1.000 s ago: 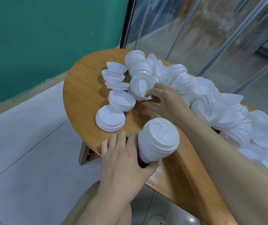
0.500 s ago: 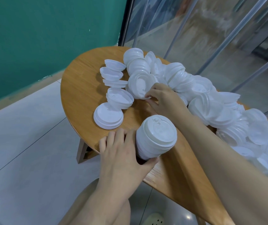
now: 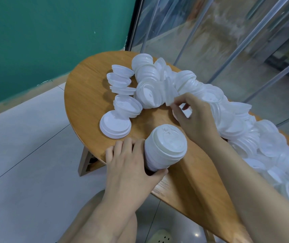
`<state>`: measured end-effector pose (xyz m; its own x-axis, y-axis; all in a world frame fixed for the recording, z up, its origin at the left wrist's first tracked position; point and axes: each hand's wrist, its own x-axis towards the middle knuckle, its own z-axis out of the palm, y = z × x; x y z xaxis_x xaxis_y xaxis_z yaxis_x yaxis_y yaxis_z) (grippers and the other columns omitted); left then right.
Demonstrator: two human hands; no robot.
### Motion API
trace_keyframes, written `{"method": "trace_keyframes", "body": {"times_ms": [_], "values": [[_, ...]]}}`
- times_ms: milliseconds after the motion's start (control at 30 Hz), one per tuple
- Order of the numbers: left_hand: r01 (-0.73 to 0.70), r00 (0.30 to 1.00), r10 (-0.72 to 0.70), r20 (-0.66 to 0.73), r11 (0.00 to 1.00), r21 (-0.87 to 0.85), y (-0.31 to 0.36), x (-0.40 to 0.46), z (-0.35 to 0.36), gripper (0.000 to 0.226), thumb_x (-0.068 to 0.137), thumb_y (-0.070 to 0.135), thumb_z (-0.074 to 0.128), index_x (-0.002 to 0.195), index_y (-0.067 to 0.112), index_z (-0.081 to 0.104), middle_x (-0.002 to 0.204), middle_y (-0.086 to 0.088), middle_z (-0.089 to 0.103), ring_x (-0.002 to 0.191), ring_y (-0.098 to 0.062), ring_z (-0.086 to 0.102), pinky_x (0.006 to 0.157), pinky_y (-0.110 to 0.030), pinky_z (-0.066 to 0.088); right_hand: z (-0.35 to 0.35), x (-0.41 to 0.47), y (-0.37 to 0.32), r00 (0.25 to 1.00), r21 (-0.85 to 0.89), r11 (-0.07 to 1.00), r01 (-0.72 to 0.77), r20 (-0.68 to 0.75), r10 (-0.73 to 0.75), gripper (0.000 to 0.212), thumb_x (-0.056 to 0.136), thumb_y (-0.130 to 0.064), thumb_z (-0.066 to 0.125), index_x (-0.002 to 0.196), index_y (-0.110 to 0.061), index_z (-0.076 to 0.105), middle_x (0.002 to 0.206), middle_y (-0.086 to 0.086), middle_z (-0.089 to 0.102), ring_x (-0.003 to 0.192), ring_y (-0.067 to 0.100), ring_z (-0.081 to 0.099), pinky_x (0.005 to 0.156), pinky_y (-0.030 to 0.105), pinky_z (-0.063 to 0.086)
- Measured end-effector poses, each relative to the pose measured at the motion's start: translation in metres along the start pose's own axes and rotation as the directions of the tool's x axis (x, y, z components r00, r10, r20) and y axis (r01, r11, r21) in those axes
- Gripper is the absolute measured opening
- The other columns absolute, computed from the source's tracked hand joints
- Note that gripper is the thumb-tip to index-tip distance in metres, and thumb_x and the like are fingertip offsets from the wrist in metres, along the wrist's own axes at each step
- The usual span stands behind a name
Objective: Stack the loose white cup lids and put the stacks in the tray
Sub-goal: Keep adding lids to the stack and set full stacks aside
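- Gripping the stack point(image 3: 164, 148) near its base, the left hand point(image 3: 131, 165) curls round it, thumb under the near side and fingers over the far side; the hold matches that of a second ago.
- Stack leans on the table point(image 3: 87, 95) edge at about 6 o'clock of the tabletop, its top lid tilted toward the camera.
- Right hand point(image 3: 192, 118) has lifted off the pile since the earlier frames and now pinches a single lid point(image 3: 171, 94) between thumb and fingertips, the lid raised on edge just above the wood.
- Earlier that hand lay flat against a lid at the pile's near edge; now its fingers are bent and drawn in.
- Pile point(image 3: 228, 120) runs from 12 o'clock round to 4 o'clock of the table, unchanged apart from the lifted lid.
- Short stack point(image 3: 115, 126) lies flat at 9 o'clock of the held stack, well apart from both hands, where it was before.
- Small tilted stack point(image 3: 128, 106) rests just behind it, touching its far rim.
- Tray cannot be seen.
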<state>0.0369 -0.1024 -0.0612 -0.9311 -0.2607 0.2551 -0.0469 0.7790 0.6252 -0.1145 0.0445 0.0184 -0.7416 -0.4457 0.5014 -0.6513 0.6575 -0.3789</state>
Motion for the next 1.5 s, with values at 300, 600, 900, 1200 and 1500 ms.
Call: {"method": "trace_keyframes", "body": {"times_ms": [300, 600, 900, 1200, 1500], "values": [[-0.005, 1.0, 0.005, -0.016, 1.0, 0.009, 0.0, 0.001, 0.002, 0.066, 0.062, 0.081, 0.059, 0.106, 0.031, 0.06, 0.093, 0.013, 0.049, 0.095, -0.015, 0.047, 0.083, -0.029, 0.021, -0.057, -0.031, -0.045, 0.971, 0.28, 0.944, -0.175, -0.111, 0.213, 0.022, 0.093, -0.004, 0.067, 0.09, -0.025, 0.064, 0.083, -0.004, 0.067, 0.079, 0.01, 0.061, 0.075, 0.018, 0.047], [-0.009, 0.998, 0.008, -0.056, 1.0, -0.011, -0.001, 0.0, 0.004, 0.063, 0.059, 0.077, 0.064, 0.099, 0.029, 0.058, 0.089, 0.011, 0.047, 0.091, -0.017, 0.046, 0.081, -0.033, 0.026, -0.061, -0.06, -0.067, 0.736, 0.84, 0.159, -0.519, 0.345, 0.582, 0.019, 0.099, -0.013, 0.057, 0.092, -0.016, 0.074, 0.085, -0.001, 0.063, 0.074, 0.012, 0.056, 0.065, 0.025, 0.043], [-0.02, 0.999, 0.02, -0.035, 1.0, -0.007, -0.002, 0.0, 0.003, 0.066, 0.061, 0.079, 0.061, 0.104, 0.029, 0.057, 0.092, 0.011, 0.049, 0.093, -0.016, 0.045, 0.08, -0.032, 0.022, -0.049, -0.079, -0.064, 0.533, 0.658, 0.026, -0.753, 0.586, 0.611, 0.011, 0.08, -0.021, 0.073, 0.084, -0.015, 0.081, 0.081, 0.003, 0.063, 0.069, 0.012, 0.059, 0.063, 0.024, 0.047], [-0.012, 1.0, 0.012, -0.024, 1.0, 0.001, -0.002, 0.0, 0.003, 0.067, 0.061, 0.08, 0.059, 0.104, 0.028, 0.058, 0.094, 0.01, 0.051, 0.095, -0.018, 0.048, 0.083, -0.033, 0.026, -0.049, -0.086, -0.053, 0.547, 0.612, 0.109, -0.784, 0.597, 0.587, 0.016, 0.082, -0.024, 0.071, 0.088, -0.011, 0.077, 0.081, 0.004, 0.057, 0.072, 0.014, 0.057, 0.07, 0.031, 0.043], [-0.022, 0.999, 0.022, -0.026, 1.0, 0.003, -0.001, 0.0, 0.001, 0.066, 0.064, 0.081, 0.056, 0.104, 0.029, 0.058, 0.093, 0.01, 0.05, 0.095, -0.017, 0.048, 0.083, -0.032, 0.024, -0.057, -0.085, -0.049, 0.585, 0.458, 0.389, -0.799, 0.445, 0.678, 0.018, 0.101, -0.019, 0.063, 0.106, -0.003, 0.072, 0.089, 0.01, 0.068, 0.083, 0.022, 0.062, 0.075, 0.036, 0.049]]}}
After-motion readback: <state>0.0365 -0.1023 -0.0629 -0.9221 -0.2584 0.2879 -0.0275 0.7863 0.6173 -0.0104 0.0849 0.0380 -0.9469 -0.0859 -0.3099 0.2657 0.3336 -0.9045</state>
